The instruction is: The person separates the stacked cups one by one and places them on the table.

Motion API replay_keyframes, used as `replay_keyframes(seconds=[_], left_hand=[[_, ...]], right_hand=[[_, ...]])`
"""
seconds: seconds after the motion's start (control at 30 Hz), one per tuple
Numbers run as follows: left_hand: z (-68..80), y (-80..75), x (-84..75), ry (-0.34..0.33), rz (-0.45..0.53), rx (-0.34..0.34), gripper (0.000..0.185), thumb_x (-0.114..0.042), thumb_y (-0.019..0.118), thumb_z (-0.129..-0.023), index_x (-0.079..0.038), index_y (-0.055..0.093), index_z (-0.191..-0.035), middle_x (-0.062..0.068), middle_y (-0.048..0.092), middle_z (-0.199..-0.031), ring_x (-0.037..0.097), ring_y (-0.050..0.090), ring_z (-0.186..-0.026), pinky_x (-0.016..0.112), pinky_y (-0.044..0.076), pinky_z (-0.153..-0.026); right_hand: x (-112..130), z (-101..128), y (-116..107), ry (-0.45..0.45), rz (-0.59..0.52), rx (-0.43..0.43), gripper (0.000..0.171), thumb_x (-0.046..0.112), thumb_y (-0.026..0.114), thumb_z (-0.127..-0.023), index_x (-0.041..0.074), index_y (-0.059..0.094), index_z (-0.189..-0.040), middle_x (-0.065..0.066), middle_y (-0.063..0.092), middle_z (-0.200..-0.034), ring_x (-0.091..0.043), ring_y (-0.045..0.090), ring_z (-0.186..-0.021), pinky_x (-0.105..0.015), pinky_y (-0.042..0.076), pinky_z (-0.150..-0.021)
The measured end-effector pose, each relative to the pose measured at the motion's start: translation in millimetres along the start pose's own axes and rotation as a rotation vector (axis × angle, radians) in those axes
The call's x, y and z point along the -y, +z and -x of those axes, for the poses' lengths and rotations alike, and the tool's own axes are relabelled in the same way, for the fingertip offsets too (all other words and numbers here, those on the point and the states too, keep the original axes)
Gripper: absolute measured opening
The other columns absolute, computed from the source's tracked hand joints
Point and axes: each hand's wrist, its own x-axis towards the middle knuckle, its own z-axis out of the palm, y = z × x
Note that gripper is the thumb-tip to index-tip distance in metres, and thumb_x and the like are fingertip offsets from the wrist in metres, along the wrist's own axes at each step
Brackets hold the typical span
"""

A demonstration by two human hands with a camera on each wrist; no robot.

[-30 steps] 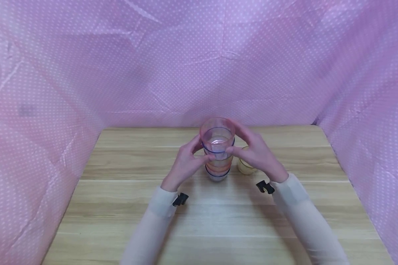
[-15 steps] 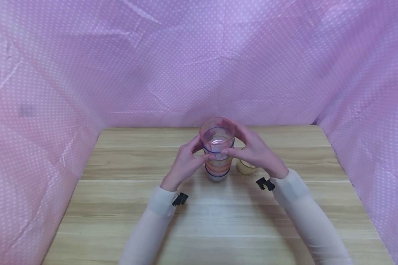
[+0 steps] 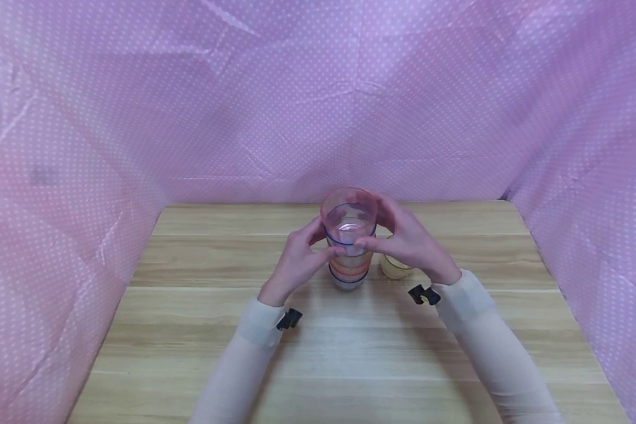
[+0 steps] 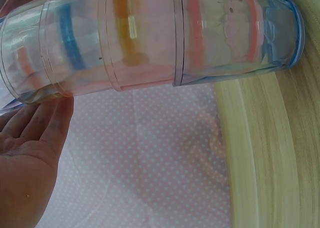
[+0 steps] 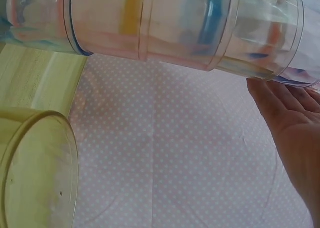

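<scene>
A tall stack of clear coloured plastic cups [image 3: 351, 268] stands upright on the table, its pink-rimmed cup uppermost. From the left, my left hand [image 3: 299, 260] grips the stack's upper half, thumb in front and fingers behind. On the other side my right hand [image 3: 412, 242] holds it slightly higher, thumb across the front. Pink, blue and yellowish bands show along the stacked cups [image 4: 150, 37] in the left wrist view. Separate from the stack, a yellow cup [image 3: 396, 271] stands below my right hand, partly hidden by it; the right wrist view shows this yellow cup [image 5: 37, 173] closer.
The wooden table [image 3: 328, 359] extends around the cups to both sides and toward me. Pink polka-dot cloth [image 3: 318, 106] hangs behind the table's far edge and along both sides. A black clip-like piece [image 3: 424, 294] sits at each wrist.
My right thumb has shifted slightly left across the front of the stack, and the right hand's fingers have moved a little behind it. The left hand and the yellow cup look unchanged.
</scene>
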Motion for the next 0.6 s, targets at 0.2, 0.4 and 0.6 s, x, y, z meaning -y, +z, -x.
replay_keyframes(seconds=[0.2, 0.4, 0.6], left_hand=[[1.1, 0.8, -0.4, -0.006, 0.005, -0.006, 0.061, -0.010, 0.084, -0.088, -0.007, 0.059, -0.143, 0.013, 0.071, -0.128, 0.024, 0.066, -0.122, 0.038, 0.052, -0.109], [1.6, 1.0, -0.5, -0.006, 0.001, -0.010, 0.061, -0.010, 0.084, -0.087, -0.006, 0.059, -0.142, 0.013, 0.071, -0.128, 0.025, 0.066, -0.121, 0.038, 0.053, -0.108], [1.8, 0.8, -0.9, 0.006, -0.015, -0.001, 0.059, -0.012, 0.084, -0.087, -0.006, 0.060, -0.141, 0.012, 0.072, -0.127, 0.024, 0.067, -0.120, 0.038, 0.053, -0.108]], right_hand=[[-0.7, 0.7, 0.6, 0.007, 0.001, -0.003, 0.081, -0.003, 0.082, -0.086, 0.005, 0.041, -0.156, -0.011, 0.053, -0.152, -0.028, 0.052, -0.137, -0.034, 0.047, -0.113], [0.6, 1.1, 1.2, 0.002, 0.006, -0.009, 0.082, -0.003, 0.082, -0.085, 0.004, 0.041, -0.155, -0.011, 0.054, -0.151, -0.029, 0.054, -0.135, -0.034, 0.048, -0.112], [0.1, 2.1, 2.0, -0.020, 0.003, -0.018, 0.082, -0.004, 0.083, -0.084, 0.003, 0.042, -0.154, -0.013, 0.054, -0.150, -0.031, 0.055, -0.133, -0.034, 0.049, -0.110]])
